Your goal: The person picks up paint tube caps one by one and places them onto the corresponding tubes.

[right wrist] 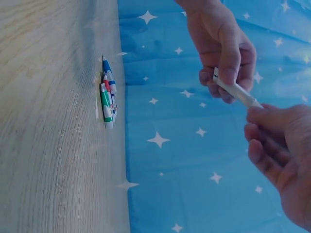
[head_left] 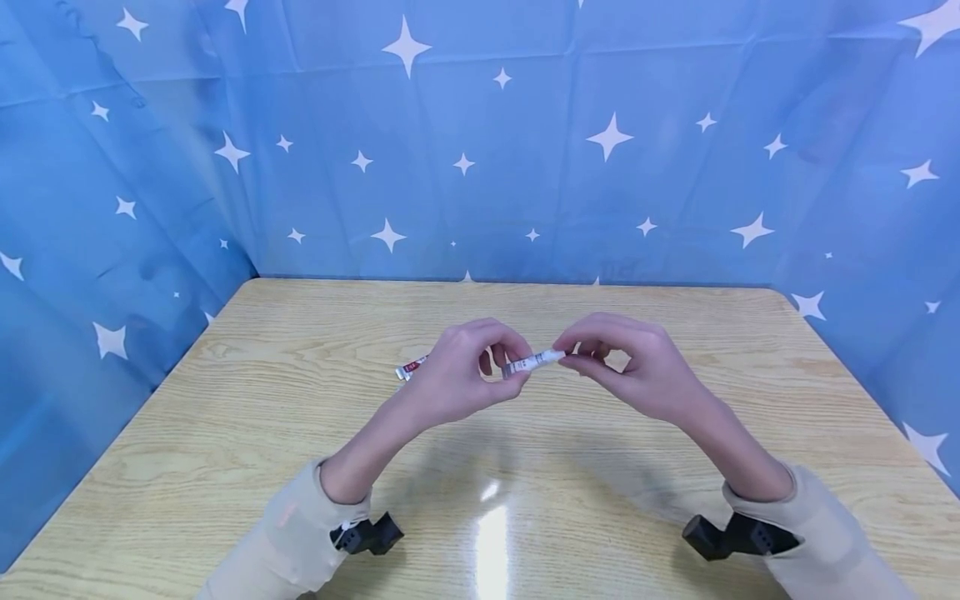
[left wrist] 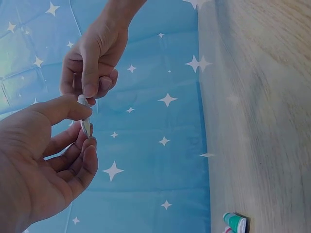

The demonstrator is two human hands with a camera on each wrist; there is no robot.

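Above the table, a small white paint tube [head_left: 533,362] is held between both hands. My left hand [head_left: 468,375] pinches its flat end between thumb and fingers. At the other end, my right hand [head_left: 637,367] pinches the cap with thumb and forefinger, and the fingertips hide most of it. In the right wrist view the tube [right wrist: 238,92] slants between the left hand [right wrist: 218,48] and the right hand [right wrist: 282,150]. The left wrist view has the tube [left wrist: 86,124] partly covered by the left thumb.
Several more paint tubes lie together on the wooden table [head_left: 262,417] behind the left hand. Among them are a red tube [head_left: 411,367], a green tube [right wrist: 106,107] and a blue tube [right wrist: 109,72]. A blue cloth with white stars [head_left: 525,167] hangs behind the table.
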